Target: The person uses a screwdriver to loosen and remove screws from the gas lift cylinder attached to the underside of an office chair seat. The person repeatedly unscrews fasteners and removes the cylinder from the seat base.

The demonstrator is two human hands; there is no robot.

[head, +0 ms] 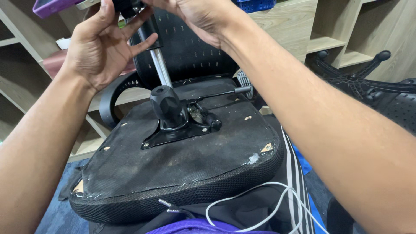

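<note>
An upturned black office chair seat [173, 164] lies across my lap, its underside facing up. A black metal mechanism plate with a knob [167, 108] is bolted to it, and a chrome gas-lift cylinder [158, 65] rises from the plate toward the top of the view. My left hand [102, 47] is raised beside the cylinder's upper black end, fingers spread and curled around it. My right hand [195, 15] reaches over from the right and touches the same top end, partly cut off by the frame edge. A thin adjustment lever [225, 92] sticks out to the right.
Wooden shelving [329, 34] fills the background. A black five-star chair base [359, 80] lies at the right. A purple phone [52, 6] sits on a shelf at top left. A white cable [260, 199] crosses my lap. The mesh chair back [190, 47] stands behind the seat.
</note>
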